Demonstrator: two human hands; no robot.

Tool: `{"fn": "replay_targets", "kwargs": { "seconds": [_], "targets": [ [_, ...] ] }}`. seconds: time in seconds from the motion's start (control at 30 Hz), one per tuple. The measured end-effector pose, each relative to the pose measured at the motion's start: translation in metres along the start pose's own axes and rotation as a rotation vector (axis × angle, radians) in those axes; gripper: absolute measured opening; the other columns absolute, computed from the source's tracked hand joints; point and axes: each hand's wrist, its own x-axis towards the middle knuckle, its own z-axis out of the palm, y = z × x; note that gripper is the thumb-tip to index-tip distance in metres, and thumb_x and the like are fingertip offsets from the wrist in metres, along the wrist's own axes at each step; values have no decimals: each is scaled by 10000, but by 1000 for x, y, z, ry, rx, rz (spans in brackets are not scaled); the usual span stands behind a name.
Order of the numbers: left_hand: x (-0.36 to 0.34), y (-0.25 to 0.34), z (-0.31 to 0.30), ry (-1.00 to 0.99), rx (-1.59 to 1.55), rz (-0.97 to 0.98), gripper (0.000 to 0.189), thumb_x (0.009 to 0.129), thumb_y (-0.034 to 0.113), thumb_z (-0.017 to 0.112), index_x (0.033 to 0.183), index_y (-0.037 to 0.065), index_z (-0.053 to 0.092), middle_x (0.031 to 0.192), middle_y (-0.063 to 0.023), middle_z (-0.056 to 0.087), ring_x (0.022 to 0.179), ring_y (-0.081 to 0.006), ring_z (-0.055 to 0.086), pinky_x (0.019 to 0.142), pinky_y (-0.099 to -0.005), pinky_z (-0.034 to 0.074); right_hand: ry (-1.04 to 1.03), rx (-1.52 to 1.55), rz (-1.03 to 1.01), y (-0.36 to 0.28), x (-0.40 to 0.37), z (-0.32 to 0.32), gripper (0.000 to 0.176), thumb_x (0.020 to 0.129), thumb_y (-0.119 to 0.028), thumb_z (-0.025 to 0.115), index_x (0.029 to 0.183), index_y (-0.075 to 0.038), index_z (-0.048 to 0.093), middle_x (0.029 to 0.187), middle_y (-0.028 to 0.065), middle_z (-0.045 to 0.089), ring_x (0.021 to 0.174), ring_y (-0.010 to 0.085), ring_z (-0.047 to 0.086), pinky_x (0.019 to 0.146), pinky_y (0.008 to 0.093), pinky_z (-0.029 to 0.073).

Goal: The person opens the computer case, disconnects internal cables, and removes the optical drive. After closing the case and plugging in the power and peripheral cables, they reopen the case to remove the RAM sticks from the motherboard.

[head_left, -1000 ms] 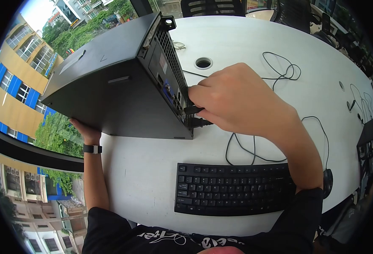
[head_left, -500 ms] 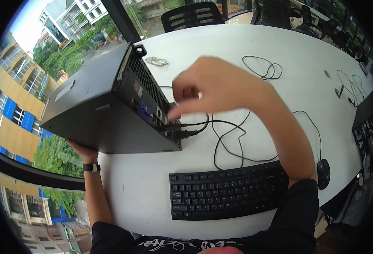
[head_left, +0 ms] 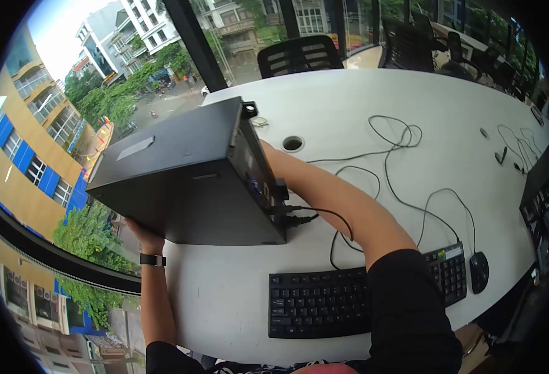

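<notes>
A black desktop computer tower stands on the white table, its rear panel facing right. My left hand grips the lower front end of the tower, its fingers partly hidden against the case. My right arm reaches past the rear panel to the tower's far side, where the case hides the hand. Black cables are plugged into the back, including a thick plug low on the panel. In front of me lies a black keyboard, partly covered by my right sleeve.
A black mouse sits right of the keyboard. Loose cables curl across the table. A round cable hole is behind the tower. A dark screen stands at the right edge, a chair beyond. Windows line the left.
My right hand has gone from beside the rear ports to behind the tower, out of sight. My left hand stays on the case. The camera view has shifted, placing everything lower and further right.
</notes>
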Motion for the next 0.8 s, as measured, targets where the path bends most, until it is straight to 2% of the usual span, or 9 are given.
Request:
{"fn": "replay_targets", "kwargs": {
  "seconds": [0.07,0.27,0.33,0.4,0.47,0.53,0.63,0.73,0.8],
  "targets": [
    [0,-8,-6,-97,-36,17,883,983,754,360,1590,114,329,1568,-106,437,1418,-323,438,1193,-473,342,-44,1,-13,-13,3,6,210,832,-264,690,995,-145,745,939,114,758,912,303,735,773,409,565],
    [-2,-11,-8,-101,9,-65,881,970,747,420,1570,104,359,1540,-115,473,1399,-318,465,1181,-461,361,-69,168,129,-18,-19,-24,202,851,-237,662,1009,-133,731,933,129,755,869,306,738,735,418,562],
    [-2,-11,-5,-112,51,-36,883,969,743,429,1570,101,357,1536,-117,477,1395,-314,471,1180,-459,363,9,197,231,-7,-43,-57,200,857,-228,653,1014,-129,727,930,134,754,855,308,738,722,421,561],
    [-1,-11,-6,-107,41,-61,874,977,735,422,1571,98,353,1532,-115,482,1394,-312,473,1180,-458,364,261,75,155,7,-64,-84,178,967,-196,578,1063,-102,695,864,121,736,700,261,713,628,373,543],
    [-2,-9,-4,-102,39,-67,908,963,744,451,1568,79,325,1526,-129,467,1377,-303,485,1155,-450,398,27,797,440,-14,-95,-160,247,1067,-216,491,1105,-47,667,793,80,691,581,173,641,567,284,509],
    [0,-9,-5,-101,25,-90,901,967,743,442,1568,83,324,1525,-128,468,1375,-307,488,1154,-453,400,-87,923,410,-14,-124,-205,383,1108,-257,453,1057,14,718,720,35,637,565,87,587,565,214,488],
    [-2,-6,1,-98,9,-89,887,975,741,425,1569,90,324,1524,-126,471,1372,-313,490,1153,-459,400,-301,922,254,-36,-154,-247,367,1092,-249,486,1070,36,717,726,30,653,585,97,599,585,227,498],
    [-2,-5,1,-72,27,-82,887,973,746,423,1570,97,324,1523,-120,471,1374,-315,486,1151,-465,399,-419,904,149,-56,-150,-244,352,1080,-250,506,1089,26,726,733,37,673,602,92,602,605,236,505],
    [1,-6,-4,-60,50,-80,895,967,751,429,1571,100,323,1524,-116,470,1375,-314,484,1148,-467,400,-469,854,218,-68,-145,-243,350,1069,-254,525,1027,20,738,738,37,694,617,91,609,619,247,506]
  ]
}}
